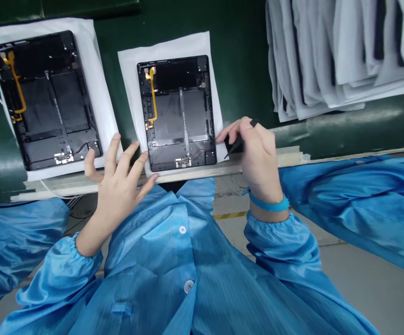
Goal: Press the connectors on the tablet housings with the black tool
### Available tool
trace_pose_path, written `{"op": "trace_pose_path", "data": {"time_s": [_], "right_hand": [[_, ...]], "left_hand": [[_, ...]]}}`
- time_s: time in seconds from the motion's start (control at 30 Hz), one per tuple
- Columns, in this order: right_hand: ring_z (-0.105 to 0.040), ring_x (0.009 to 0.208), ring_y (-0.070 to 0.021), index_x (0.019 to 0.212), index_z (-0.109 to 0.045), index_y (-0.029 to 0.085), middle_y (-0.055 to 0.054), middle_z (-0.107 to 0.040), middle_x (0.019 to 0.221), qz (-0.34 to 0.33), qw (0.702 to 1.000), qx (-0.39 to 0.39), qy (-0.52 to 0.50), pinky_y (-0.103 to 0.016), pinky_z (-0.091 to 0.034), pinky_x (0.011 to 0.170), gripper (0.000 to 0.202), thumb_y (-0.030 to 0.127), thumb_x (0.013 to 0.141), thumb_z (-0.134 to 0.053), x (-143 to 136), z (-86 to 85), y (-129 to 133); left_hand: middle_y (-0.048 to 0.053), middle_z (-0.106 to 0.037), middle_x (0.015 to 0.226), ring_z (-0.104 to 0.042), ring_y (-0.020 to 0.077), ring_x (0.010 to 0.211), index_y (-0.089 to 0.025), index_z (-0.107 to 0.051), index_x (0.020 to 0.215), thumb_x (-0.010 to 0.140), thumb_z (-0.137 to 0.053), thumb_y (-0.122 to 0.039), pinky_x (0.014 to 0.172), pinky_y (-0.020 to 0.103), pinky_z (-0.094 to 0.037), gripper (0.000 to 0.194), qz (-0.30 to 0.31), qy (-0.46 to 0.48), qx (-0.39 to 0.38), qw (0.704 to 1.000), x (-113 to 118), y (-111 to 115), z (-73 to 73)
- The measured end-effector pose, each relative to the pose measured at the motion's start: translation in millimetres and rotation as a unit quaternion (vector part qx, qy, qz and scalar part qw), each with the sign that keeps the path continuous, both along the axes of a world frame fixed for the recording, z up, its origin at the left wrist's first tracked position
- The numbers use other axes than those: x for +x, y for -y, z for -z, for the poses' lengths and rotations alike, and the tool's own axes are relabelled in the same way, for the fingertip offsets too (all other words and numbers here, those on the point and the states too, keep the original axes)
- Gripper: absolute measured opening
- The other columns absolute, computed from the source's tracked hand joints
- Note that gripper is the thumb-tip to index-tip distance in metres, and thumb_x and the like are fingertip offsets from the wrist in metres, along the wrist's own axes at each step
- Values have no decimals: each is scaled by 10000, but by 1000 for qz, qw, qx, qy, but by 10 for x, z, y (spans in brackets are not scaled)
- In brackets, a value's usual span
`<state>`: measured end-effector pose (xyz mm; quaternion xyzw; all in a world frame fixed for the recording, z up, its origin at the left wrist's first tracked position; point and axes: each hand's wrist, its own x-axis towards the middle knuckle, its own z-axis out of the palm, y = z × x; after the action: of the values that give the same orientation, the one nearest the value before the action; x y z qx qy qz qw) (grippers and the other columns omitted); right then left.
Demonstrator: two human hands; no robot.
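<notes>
An opened tablet (196,111) lies on a white foam sheet (128,70) in front of me, its inside facing up. A yellow flex cable (154,100) runs down its left side, and a small circuit board (183,162) sits at the near edge. My left hand (120,186) is open with fingers spread, its fingertips at the tablet's near left corner and on the sheet. My right hand (257,153) is closed around slim black tweezers (235,145), their tip pointing down-left. Its fingertips reach the sheet beside the tablet's right edge.
A second opened tablet (48,107) lies on another white sheet (97,88) to the left. Many white foam sleeves (313,60) are stacked at the right on the green mat (243,60). Blue-clothed people (362,200) sit on both sides. A white cable (48,190) hangs at the front edge.
</notes>
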<state>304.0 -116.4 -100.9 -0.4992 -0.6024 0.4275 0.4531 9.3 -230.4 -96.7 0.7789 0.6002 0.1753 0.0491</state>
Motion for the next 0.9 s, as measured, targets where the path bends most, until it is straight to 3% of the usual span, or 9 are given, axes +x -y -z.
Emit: {"op": "trace_pose_path", "data": {"time_s": [0.1, 0.17, 0.3, 0.4, 0.57, 0.7, 0.9], "right_hand": [[-668, 796, -233, 724, -616, 276, -23, -657, 765, 20, 999, 44, 0, -435, -577, 843, 579, 665, 1151, -572, -16, -91, -1], [-638, 778, -222, 779, -663, 282, -21, -633, 789, 31, 998, 60, 1, -425, -573, 793, 556, 678, 1153, -553, -28, -112, -20], [-621, 707, -171, 883, -712, 278, -4, -677, 848, -57, 996, 48, 41, -369, -535, 686, 545, 722, 1146, -537, -55, -6, -150], [-644, 707, -171, 878, -707, 281, 9, -695, 808, -129, 987, 46, 79, -388, -574, 783, 544, 716, 1153, -530, -53, 105, -255], [-679, 878, -241, 904, -711, 289, -15, -714, 777, -160, 972, 72, 155, -489, -555, 1045, 518, 667, 1180, -489, -17, 110, -275], [-669, 920, -268, 892, -705, 286, -28, -705, 752, -179, 968, 52, 166, -508, -542, 1066, 532, 672, 1179, -477, -3, 56, -248], [-675, 845, -233, 821, -724, 288, -2, -686, 726, -167, 978, 15, 121, -516, -561, 1116, 625, 827, 1087, -548, -7, 42, -263]], "left_hand": [[200, -648, 1657, -366, 472, 1749, -215, -631, 1591, 1121, -759, -369, 1384, 731, -344, 511, 4, -12, 24, 1000, 21, -17, -37], [203, -675, 1623, -478, 465, 1680, -200, -627, 1589, 1127, -749, -371, 1337, 696, -374, 508, 28, -15, 57, 998, 72, -61, -55], [163, -786, 1421, -712, 369, 1358, -154, -687, 1449, 1153, -704, -349, 1126, 524, -485, 355, 107, -14, 93, 990, 241, -229, -40], [123, -815, 1269, -718, 328, 1179, -141, -713, 1378, 1177, -659, -372, 998, 475, -487, 310, 131, 3, 96, 987, 357, -362, 21], [92, -811, 1208, -694, 302, 1133, -178, -745, 1323, 1169, -688, -357, 971, 459, -457, 243, 124, 24, 82, 989, 434, -471, 114], [78, -797, 1173, -685, 293, 1111, -194, -758, 1277, 1176, -684, -374, 946, 452, -435, 218, 134, 25, 98, 986, 445, -496, 147], [61, -790, 1173, -673, 283, 1130, -249, -792, 1263, 1190, -664, -354, 981, 464, -410, 181, 141, 37, 85, 986, 446, -511, 179]]}}
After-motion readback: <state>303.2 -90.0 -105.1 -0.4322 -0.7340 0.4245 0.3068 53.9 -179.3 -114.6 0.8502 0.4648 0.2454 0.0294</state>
